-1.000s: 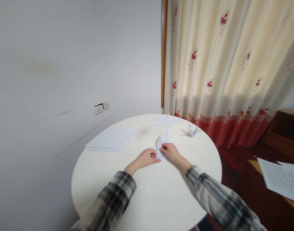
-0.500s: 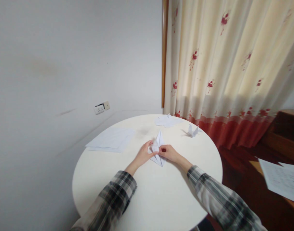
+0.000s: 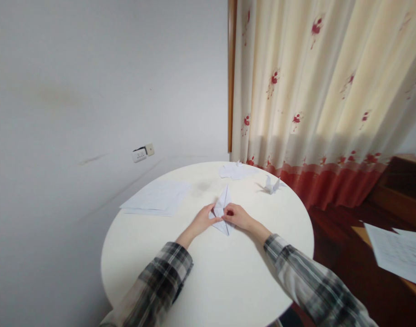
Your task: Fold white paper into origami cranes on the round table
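A piece of folded white paper, diamond-shaped with raised flaps, lies on the round white table between my hands. My left hand grips its left side, thumb across the middle and fingers at the edge. On the other side, my right hand pinches the paper near its centre with thumb and curled fingers. The fingertips of both hands come close together over the folds. Parts of the paper under the fingers are hidden.
A stack of white paper sheets lies at the table's left. Toward the back right stands a folded paper crane, and more paper pieces lie at the far edge. Printed sheets rest on a lower wooden surface at right.
The left fingers and thumb have shifted slightly on the paper. Both hands still hold it in the same place, and the view has moved a little.
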The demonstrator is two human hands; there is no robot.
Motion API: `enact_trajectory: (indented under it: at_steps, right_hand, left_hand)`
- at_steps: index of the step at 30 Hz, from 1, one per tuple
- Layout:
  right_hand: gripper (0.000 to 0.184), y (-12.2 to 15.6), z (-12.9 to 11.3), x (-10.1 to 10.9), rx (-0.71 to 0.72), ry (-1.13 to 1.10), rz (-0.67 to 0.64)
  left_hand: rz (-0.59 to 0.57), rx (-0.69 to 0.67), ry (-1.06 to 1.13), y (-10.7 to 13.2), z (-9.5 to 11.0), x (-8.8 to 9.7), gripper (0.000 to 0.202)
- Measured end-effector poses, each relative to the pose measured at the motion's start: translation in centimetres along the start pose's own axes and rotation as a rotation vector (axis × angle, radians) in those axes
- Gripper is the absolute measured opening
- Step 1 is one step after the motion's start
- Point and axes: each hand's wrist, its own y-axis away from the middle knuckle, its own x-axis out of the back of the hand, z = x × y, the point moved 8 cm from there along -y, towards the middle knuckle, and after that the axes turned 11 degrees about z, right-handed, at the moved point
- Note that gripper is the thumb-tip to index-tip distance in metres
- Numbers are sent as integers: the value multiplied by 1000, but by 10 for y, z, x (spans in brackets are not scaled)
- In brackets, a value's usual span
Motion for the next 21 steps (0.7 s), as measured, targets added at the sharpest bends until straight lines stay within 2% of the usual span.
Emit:
enact_trajectory:
  at_steps: [10, 16, 21]
  right_hand:
    - [5, 1, -2, 1, 4, 15, -18]
    - [5, 1, -5, 2, 24, -11, -18]
    - [6, 2, -5, 1, 20, -15, -24]
  left_hand:
    - [27, -20, -28, 0, 0, 2, 49]
    - [63, -29, 49, -2, -2, 8, 32]
    - [42, 6, 104, -2, -5, 5, 31]
